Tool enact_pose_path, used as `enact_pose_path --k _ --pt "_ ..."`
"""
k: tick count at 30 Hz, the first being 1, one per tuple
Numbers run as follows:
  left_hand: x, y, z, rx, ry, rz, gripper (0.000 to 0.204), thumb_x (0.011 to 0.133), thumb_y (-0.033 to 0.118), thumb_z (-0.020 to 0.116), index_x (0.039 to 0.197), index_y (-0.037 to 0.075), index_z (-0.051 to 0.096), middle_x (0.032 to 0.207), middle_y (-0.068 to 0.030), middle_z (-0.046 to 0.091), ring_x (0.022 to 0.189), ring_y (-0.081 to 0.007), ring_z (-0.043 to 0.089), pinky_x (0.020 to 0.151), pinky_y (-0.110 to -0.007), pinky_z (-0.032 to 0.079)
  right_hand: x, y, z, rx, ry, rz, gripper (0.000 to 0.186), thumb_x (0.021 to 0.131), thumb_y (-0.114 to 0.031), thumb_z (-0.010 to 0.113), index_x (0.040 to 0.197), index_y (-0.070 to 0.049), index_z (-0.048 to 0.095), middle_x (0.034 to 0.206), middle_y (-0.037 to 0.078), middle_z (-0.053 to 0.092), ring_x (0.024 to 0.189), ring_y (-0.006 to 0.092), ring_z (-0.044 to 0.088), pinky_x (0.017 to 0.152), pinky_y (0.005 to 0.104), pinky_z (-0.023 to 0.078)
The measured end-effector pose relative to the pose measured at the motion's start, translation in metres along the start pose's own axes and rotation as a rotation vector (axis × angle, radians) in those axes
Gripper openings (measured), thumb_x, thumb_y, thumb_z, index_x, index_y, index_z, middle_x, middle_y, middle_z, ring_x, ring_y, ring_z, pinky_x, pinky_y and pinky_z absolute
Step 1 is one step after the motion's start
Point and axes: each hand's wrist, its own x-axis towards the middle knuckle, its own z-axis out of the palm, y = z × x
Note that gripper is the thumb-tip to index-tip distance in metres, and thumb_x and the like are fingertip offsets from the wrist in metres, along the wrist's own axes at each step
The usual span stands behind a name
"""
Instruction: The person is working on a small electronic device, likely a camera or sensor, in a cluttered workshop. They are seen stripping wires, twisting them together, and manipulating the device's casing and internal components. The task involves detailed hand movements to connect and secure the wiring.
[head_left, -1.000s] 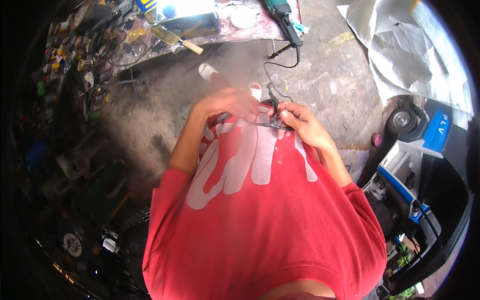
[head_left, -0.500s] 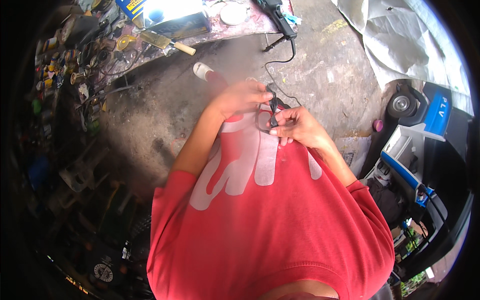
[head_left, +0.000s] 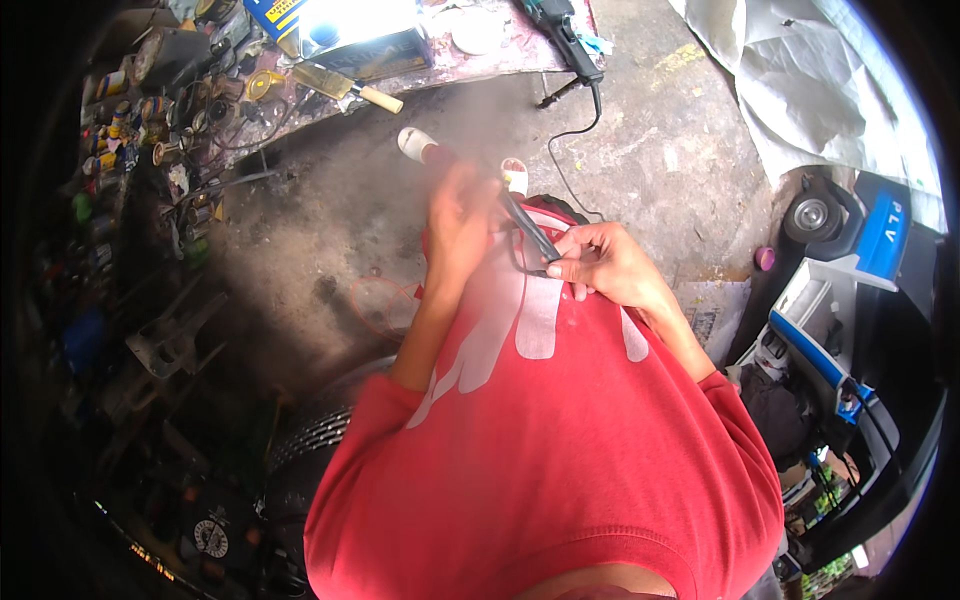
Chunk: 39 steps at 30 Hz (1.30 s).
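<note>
Cord (head_left: 531, 229), one, black, runs straighter than before; right hand (head_left: 606, 264) pinches it; left hand (head_left: 462, 220) blurs, its grip cannot be told.

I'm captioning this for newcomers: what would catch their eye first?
Probably the bright red shirt, filling the lower middle. Slightly above the picture's centre, a slender dark strip sits in the right grip, with the blurred left grip near its far end. A crumpled silvery sheet gleams at upper right.
</note>
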Motion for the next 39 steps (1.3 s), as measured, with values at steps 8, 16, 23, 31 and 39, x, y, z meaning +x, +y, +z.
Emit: enact_pose_path --k 8,16,23,31,39 --pt "0.004 0.034 0.011 0.038 -0.132 0.307 0.008 0.105 0.013 0.047 0.107 0.006 0.048 0.088 -0.0118 0.067 0.075 -0.0139 0.067 0.065 -0.024 0.052 0.013 0.001 0.0 0.023 -0.004 -0.07 0.014 0.091 -0.005 0.069 0.104 0.001 0.066 0.081 0.003 0.066 0.059 0.0062 0.058 0.054 0.0207 0.046" --pt "-0.006 0.025 -0.006 -0.057 -0.315 0.54 0.024 0.091 0.002 0.058 0.115 -0.001 0.059 0.095 -0.0096 0.07 0.082 -0.019 0.068 0.078 -0.033 0.054 0.032 0.013 -0.02 0.701 -0.224 0.067 0.024 0.101 -0.024 0.06 0.113 -0.003 0.061 0.063 -0.007 0.047 0.048 0.0011 0.039 0.042 0.0168 0.028" --pt "-0.033 0.059 -0.03 0.58 -0.407 1.039 0.032 0.076 -0.004 0.059 0.105 0.005 0.069 0.104 -0.0095 0.073 0.097 -0.0273 0.071 0.085 -0.038 0.054 0.038 -0.027 -0.009 0.461 0.079 -0.099 0.028 0.099 -0.031 0.062 0.086 -0.006 0.067 0.057 -0.007 0.047 0.043 0.0012 0.035 0.038 0.0196 0.023" --pt "-0.038 0.025 -0.034 0.64 -0.349 1.189 0.024 0.076 -0.012 0.066 0.088 0.005 0.053 0.092 -0.01 0.072 0.098 -0.0287 0.072 0.091 -0.044 0.056 0.01 -0.059 -0.012 0.01 0.194 -0.236 0.032 0.1 -0.031 0.059 0.094 -0.002 0.07 0.071 -0.001 0.063 0.056 0.0029 0.049 0.051 0.0212 0.039" --pt "0.002 -0.03 -0.024 0.588 -0.213 1.154 0.021 0.076 -0.004 0.067 0.095 0.002 0.068 0.108 -0.0117 0.072 0.104 -0.029 0.069 0.086 -0.041 0.056 0.01 -0.06 -0.025 -0.247 0.152 -0.317 0.023 0.088 -0.011 0.075 0.106 0.0 0.067 0.086 -0.003 0.063 0.066 0.0023 0.053 0.057 0.0196 0.042"
